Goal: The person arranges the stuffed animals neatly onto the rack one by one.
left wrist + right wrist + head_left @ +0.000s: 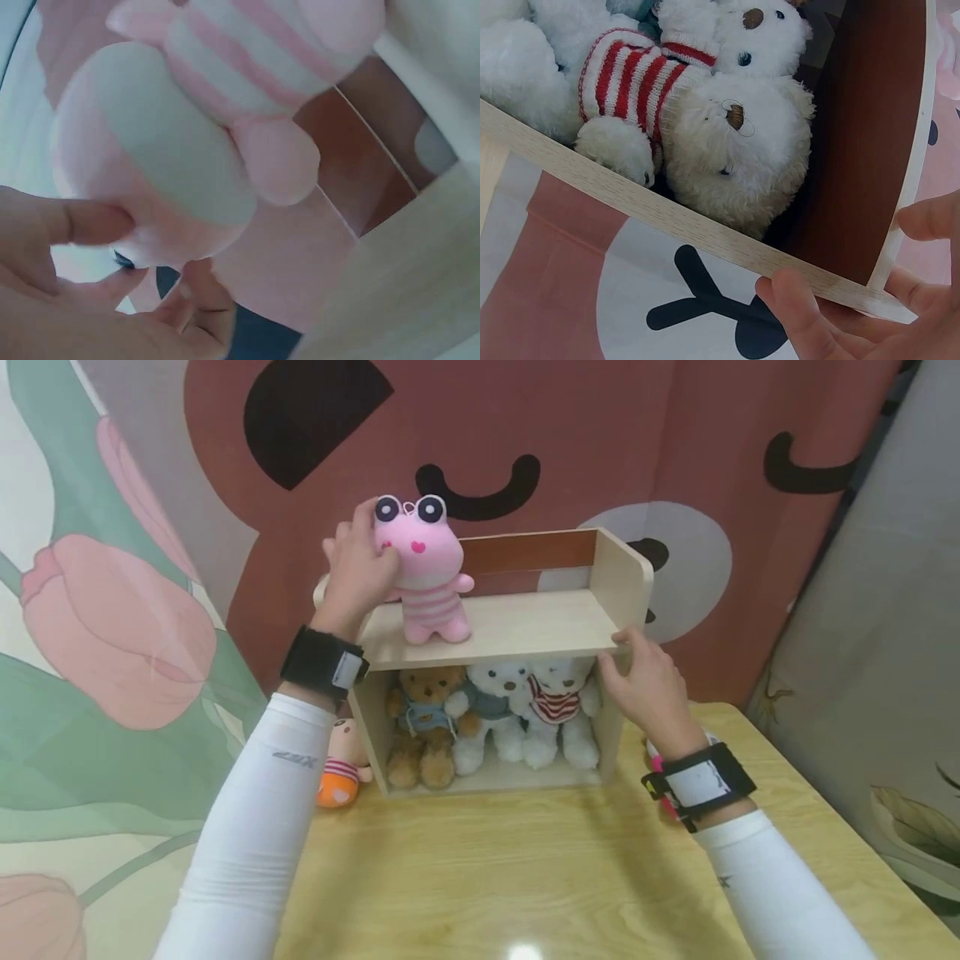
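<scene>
Left hand [358, 567] grasps the pink, frog-eyed soft toy with the striped body [427, 564] at the left side of its head, thumb across the face. From this hand, the toy extends rightward and downward; its long axis is near vertical, head up, top leaning slightly left. Its feet are at the upper board of the pale wooden two-tier shelf [551, 622], left of centre; whether they bear weight cannot be told. Right hand [651, 689], well apart from the toy, grips the shelf's right front corner. Below the board sit three fluffy plush bears [491, 718]. The shelf stands on the light wood-grain table [465, 868].
</scene>
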{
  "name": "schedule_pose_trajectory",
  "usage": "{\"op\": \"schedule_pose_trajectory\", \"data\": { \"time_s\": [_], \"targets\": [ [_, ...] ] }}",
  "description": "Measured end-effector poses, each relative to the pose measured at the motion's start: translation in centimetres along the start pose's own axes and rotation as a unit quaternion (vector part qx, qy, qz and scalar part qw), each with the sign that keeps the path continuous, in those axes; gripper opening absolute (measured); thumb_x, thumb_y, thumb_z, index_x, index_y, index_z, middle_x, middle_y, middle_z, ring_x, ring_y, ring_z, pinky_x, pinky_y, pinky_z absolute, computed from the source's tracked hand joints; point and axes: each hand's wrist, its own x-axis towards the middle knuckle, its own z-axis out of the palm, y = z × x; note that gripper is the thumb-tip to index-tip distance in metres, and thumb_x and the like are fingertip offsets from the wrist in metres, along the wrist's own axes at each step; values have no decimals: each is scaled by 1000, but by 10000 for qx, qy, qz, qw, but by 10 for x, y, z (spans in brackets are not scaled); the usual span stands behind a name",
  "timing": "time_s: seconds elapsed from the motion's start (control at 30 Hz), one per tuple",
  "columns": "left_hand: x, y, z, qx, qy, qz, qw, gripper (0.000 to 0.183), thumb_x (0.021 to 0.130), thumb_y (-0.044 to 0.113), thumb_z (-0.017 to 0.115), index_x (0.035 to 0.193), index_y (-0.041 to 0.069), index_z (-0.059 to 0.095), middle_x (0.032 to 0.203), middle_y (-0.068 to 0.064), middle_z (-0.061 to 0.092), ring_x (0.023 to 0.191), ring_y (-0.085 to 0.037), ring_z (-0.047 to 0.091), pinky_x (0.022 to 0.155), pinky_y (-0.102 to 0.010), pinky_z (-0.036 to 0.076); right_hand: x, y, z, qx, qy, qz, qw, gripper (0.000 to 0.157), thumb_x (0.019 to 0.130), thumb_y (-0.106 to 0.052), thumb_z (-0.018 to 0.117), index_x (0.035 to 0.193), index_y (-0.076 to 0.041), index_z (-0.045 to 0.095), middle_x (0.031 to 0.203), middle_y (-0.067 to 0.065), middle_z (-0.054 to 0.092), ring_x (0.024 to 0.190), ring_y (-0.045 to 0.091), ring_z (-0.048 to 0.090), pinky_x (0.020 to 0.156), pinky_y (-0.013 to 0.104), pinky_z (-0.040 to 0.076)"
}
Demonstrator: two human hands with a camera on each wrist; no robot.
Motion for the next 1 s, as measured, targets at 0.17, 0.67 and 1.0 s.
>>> {"op": "schedule_pose_trajectory", "data": {
  "time_s": [0.17, 0.67, 1.0],
  "targets": [
    [-1, 6, 9, 196, -243, -85, 9995, 71, 92, 23, 56, 156, 16, 26, 147, -17, 42, 132, -35, 35, 108, -47, 31, -2, 0, 3, -24, -54, 34, 10000, 49, 100, -41, 48, 136, -7, 50, 125, 25, 59, 102, 44, 60, 75, 57, 48],
    [13, 11, 35, -269, -2, -710, 9971, 85, 88, 35, 71, 148, 10, 17, 140, -18, 37, 129, -27, 38, 108, -34, 39, -6, 4, -2, -73, 181, -19, 9998, 50, 99, -41, 49, 136, -7, 51, 122, 26, 60, 97, 45, 60, 71, 58, 48],
    [29, -12, 36, -13, 159, -1176, 9929, 82, 96, 32, 62, 152, 8, 7, 148, -25, 32, 134, -39, 38, 117, -41, 27, -10, 5, -5, -134, 210, -22, 9997, 48, 100, -39, 51, 135, -8, 51, 126, 27, 59, 105, 50, 59, 75, 61, 47]
  ]
}}
